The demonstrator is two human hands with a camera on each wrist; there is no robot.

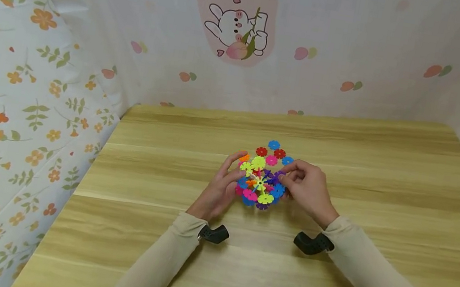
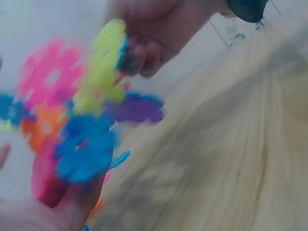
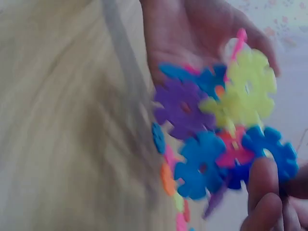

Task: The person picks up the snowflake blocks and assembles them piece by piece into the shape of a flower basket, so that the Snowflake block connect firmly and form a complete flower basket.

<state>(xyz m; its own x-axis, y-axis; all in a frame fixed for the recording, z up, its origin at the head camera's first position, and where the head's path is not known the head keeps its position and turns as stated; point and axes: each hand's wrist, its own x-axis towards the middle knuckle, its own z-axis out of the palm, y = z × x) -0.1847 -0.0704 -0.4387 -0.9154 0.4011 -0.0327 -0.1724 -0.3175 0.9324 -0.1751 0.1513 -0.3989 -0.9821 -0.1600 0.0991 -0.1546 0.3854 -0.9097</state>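
A ball-like cluster of interlocked plastic snowflake discs (image 1: pixel 259 184) in yellow, blue, pink, purple and orange is held up over the table between both hands. On its left side, my left hand (image 1: pixel 218 192) holds it, with the thumb and fingers spread around its edge. From the right, my right hand (image 1: pixel 309 190) pinches a disc at the cluster's side. The right wrist view shows that blue disc (image 3: pixel 272 151) between thumb and fingers, beside another blue disc (image 3: pixel 201 164) and a purple disc (image 3: pixel 184 108). The left palm (image 3: pixel 192 36) lies behind the cluster there.
Several loose discs lie on the wooden table (image 1: pixel 385 200) just behind the cluster, among them a blue disc (image 1: pixel 274 145) and a red disc (image 1: pixel 261 152). A printed curtain (image 1: pixel 343 40) hangs along the back edge, and a floral cloth (image 1: pixel 9 127) covers the left side.
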